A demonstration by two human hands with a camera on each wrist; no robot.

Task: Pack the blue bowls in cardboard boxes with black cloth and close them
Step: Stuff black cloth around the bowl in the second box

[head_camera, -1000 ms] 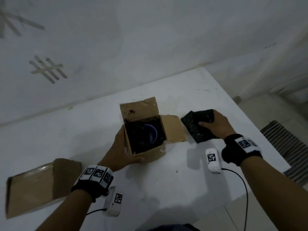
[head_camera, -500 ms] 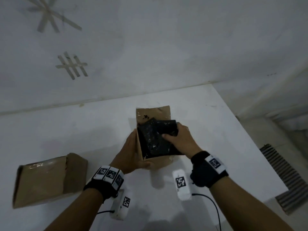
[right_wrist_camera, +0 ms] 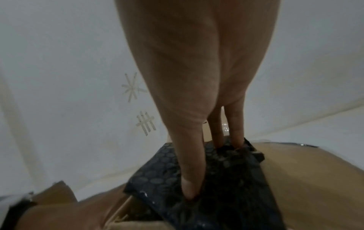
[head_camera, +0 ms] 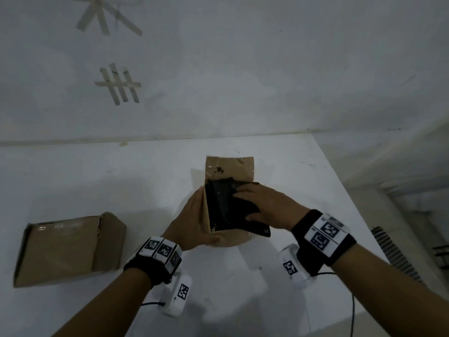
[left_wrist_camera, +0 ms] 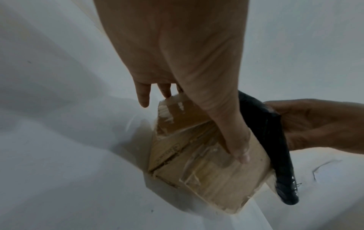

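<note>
An open cardboard box [head_camera: 230,239] stands mid-table with its back flap [head_camera: 229,169] upright. A black cloth [head_camera: 223,210] lies over the opening, and one corner hangs past the front right edge. My left hand [head_camera: 192,222] grips the box's left front corner, with the fingers along the left wall and the thumb [left_wrist_camera: 232,137] across the front face [left_wrist_camera: 206,171]. My right hand [head_camera: 264,205] lies flat on the cloth [right_wrist_camera: 226,179], its straight fingers [right_wrist_camera: 191,171] pressing down. The blue bowl is hidden beneath the cloth.
A second cardboard box [head_camera: 68,249], closed and taped, sits on the white table [head_camera: 73,178] to the left. The table's right edge [head_camera: 359,215] drops to the floor, where a striped mat [head_camera: 393,254] lies. A white wall with tape marks [head_camera: 119,85] stands behind.
My right hand carried the black cloth from the table on the right onto the box opening and now presses it flat. The bowl went out of sight. My left hand stayed on the box.
</note>
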